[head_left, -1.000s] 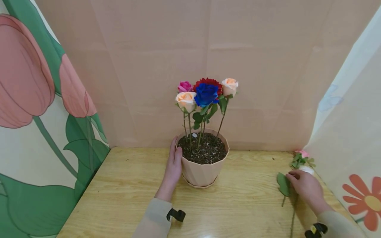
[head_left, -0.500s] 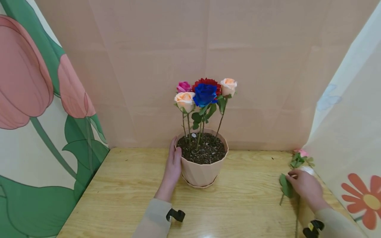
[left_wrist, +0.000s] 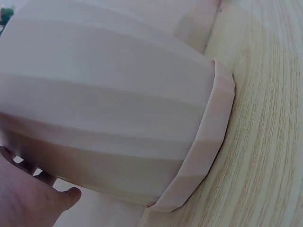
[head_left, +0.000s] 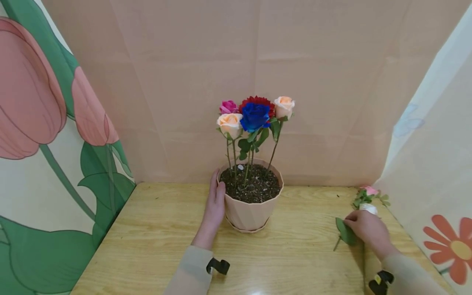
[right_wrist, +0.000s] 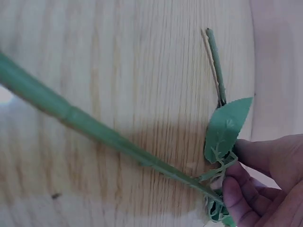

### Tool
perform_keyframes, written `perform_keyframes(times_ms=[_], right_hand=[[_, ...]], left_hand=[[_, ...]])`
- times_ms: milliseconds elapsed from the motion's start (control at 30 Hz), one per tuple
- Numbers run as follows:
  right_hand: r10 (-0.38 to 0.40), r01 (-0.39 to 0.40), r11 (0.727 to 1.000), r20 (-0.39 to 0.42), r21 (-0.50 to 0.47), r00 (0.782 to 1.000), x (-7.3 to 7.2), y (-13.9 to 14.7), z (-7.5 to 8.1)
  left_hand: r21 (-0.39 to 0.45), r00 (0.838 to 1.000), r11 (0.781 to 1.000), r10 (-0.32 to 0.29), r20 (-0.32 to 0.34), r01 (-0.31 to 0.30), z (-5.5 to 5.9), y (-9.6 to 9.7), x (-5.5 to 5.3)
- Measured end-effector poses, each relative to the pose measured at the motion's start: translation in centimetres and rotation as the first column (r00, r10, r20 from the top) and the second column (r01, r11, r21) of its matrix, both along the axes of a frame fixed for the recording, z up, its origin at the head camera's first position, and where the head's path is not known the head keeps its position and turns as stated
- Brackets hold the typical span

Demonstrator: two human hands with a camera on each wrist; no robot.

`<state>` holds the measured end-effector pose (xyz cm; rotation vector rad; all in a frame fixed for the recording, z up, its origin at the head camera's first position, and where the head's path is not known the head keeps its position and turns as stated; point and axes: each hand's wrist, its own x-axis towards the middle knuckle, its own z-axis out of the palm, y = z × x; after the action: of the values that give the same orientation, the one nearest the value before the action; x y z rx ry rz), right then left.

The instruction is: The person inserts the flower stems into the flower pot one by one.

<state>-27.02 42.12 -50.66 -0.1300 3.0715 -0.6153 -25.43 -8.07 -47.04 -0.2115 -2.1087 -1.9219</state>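
In the head view a pale pink, faceted flowerpot (head_left: 248, 214) full of dark soil stands mid-table on its saucer (head_left: 248, 231). My left hand (head_left: 215, 205) rests against the pot's left side, fingers extended along the wall. To the right, my right hand (head_left: 368, 230) pinches the stem of a white rose (head_left: 369, 209); its bloom shows just past the knuckles. The right wrist view has the long green stem (right_wrist: 118, 142) running into the fingertips, beside a serrated leaf (right_wrist: 228, 124) and a shorter stem (right_wrist: 216, 66). A pink flower (head_left: 370, 191) lies behind the white rose.
Several flowers stand upright in the soil: a blue rose (head_left: 255, 117), a red bloom (head_left: 258, 100), a magenta rose (head_left: 228, 107) and peach roses, one on the right (head_left: 284, 107). A beige backdrop (head_left: 324, 90) closes off the wooden table's (head_left: 158, 233) rear.
My right hand has shifted a little left, bringing the white rose and its leaf with it; the pink flower moved slightly left too. The left hand and pot stay put.
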Motion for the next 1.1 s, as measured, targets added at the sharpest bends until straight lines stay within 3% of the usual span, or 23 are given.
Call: perform_keyframes(times_ms=[333, 700, 1100], right_hand=[[0.065, -0.065, 0.998, -0.003, 0.001, 0.998, 0.9, -0.8, 0.2], [-0.074, 0.074, 0.997, 0.022, 0.006, 0.997, 0.1, 0.4, 0.7], [-0.066, 0.066, 0.997, 0.005, -0.029, 0.998, -0.8, -2.0, 0.1]], left_hand=[[0.0, 1.0, 1.0, 0.002, 0.013, -0.002, -0.4, -0.1, 0.1], [-0.004, 1.0, 1.0, 0.011, 0.015, -0.011, -0.1, -0.1, 0.2], [-0.021, 1.0, 1.0, 0.016, 0.002, -0.016, 0.3, 0.1, 0.2]])
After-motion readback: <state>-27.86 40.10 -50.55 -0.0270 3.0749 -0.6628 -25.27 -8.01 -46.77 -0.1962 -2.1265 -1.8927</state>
